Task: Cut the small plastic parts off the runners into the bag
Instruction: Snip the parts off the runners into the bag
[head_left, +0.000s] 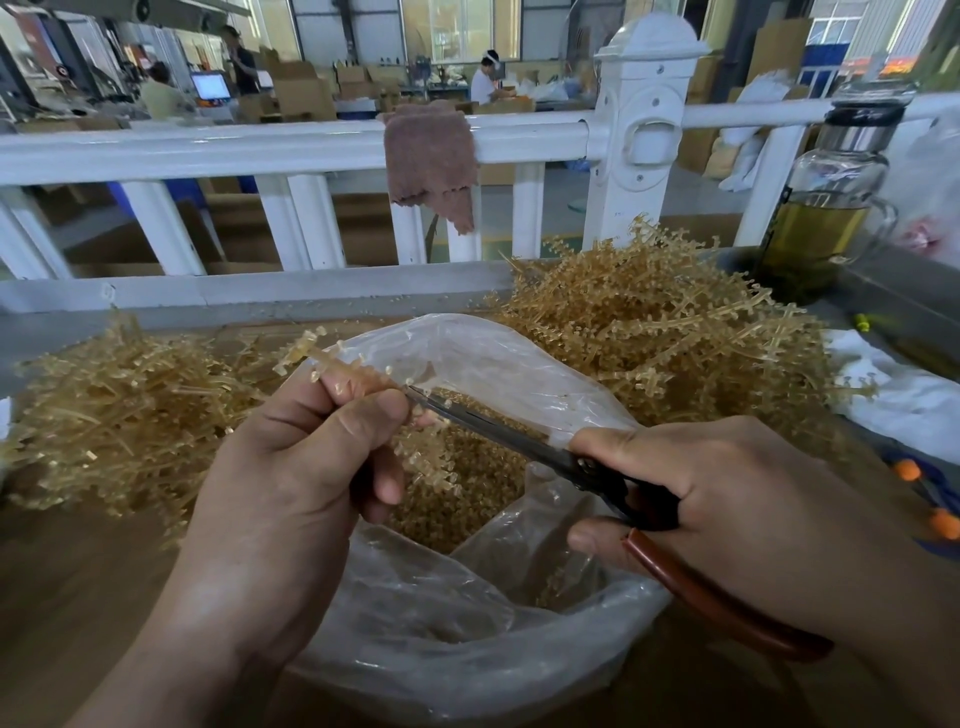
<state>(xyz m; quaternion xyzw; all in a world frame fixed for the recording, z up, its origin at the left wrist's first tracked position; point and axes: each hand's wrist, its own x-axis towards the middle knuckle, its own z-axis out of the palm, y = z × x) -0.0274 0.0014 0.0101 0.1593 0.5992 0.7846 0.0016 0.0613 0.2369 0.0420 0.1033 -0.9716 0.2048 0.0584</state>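
Left hand (291, 467) pinches runner (335, 365); right hand (727, 493) grips scissors (566, 460), blades seemingly closed, over bag (467, 654).

Left hand (291, 457) pinches a runner (332, 358) over the open bag (467, 623); right hand (727, 509) grips scissors (519, 441), blade tips at the runner.

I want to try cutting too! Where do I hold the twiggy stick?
Probably pinch the runner along its stem from the left, as the left hand does. Its studded end then hangs over the bag, leaving the scissors room from the right.
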